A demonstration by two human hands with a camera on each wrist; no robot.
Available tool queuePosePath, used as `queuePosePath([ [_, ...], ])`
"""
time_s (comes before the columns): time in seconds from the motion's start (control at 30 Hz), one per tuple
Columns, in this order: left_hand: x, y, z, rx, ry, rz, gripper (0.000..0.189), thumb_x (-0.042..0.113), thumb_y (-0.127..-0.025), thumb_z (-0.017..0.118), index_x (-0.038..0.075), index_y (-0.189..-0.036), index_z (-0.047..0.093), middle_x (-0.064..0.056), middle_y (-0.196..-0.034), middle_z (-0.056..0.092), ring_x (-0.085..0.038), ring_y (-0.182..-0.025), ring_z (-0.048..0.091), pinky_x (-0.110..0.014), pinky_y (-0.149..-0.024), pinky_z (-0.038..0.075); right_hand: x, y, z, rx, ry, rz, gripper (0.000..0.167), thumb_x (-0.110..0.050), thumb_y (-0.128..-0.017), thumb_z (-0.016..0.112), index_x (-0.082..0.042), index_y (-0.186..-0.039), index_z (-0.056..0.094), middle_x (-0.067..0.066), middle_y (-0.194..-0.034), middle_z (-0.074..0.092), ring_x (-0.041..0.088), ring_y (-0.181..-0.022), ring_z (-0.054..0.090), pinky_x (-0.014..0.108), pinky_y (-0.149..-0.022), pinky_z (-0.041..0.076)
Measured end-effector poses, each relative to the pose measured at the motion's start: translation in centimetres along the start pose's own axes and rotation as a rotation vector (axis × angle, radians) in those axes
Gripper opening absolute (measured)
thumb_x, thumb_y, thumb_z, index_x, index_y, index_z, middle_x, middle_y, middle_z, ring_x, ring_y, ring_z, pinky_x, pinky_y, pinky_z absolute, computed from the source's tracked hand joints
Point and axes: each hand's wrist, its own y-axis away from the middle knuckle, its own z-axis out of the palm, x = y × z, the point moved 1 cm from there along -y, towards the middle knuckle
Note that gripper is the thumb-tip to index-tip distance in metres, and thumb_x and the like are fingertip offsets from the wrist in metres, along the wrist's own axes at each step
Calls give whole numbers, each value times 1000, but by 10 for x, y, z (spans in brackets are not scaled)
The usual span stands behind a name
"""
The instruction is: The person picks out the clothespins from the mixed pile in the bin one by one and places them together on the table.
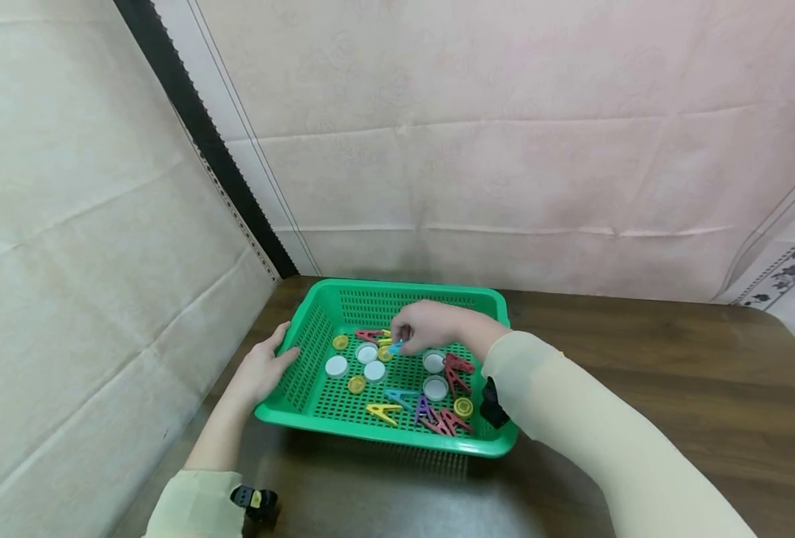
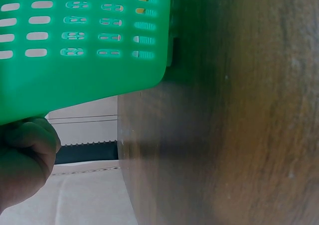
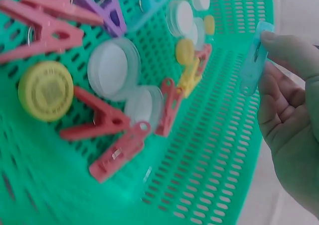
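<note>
A green plastic basket [image 1: 404, 441] with perforated walls stands on the wooden table. My left hand [image 1: 261, 373] grips its left rim, thumb over the inner side; in the left wrist view the left hand [image 2: 32, 150] has its fingers curled at the rim. Above the basket floor, my right hand [image 1: 427, 327] pinches a light blue clothespin [image 3: 256, 60] between thumb and fingers. Red clothespins [image 3: 117, 153], a yellow clothespin [image 1: 384, 412], a purple clothespin [image 1: 423, 409] and another blue clothespin [image 1: 403, 397] lie in the basket, among white caps [image 1: 336, 366] and yellow caps [image 3: 46, 90].
The brown wooden table [image 1: 613, 373] extends to the right of the basket and in front of it. Pale cloth [image 1: 505, 164] hangs behind the table, and another cloth [image 1: 88, 261] hangs along the left side. A black strip [image 1: 209, 142] runs down the corner between them.
</note>
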Motion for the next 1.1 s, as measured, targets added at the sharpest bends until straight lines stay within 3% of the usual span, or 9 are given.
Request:
queuePosePath([
  [0.33, 2, 0, 1, -8, -7, 2, 64, 36, -99, 44, 16, -152, 13, -23, -141, 38, -25, -83, 56, -33, -64, 43, 16, 28, -19, 79, 3, -32, 11, -19, -85, 66, -16, -96, 65, -6, -96, 61, 10, -88, 56, 30, -79, 47],
  [1.1, 0, 1, 0, 0, -6, 17, 65, 37, -98, 43, 15, -151, 14, -23, -141, 38, -26, -86, 56, -36, -67, 43, 63, 92, -26, 225, -26, 74, 9, -19, -85, 67, -15, -93, 64, -2, -91, 61, 15, -86, 56, 34, -75, 47],
])
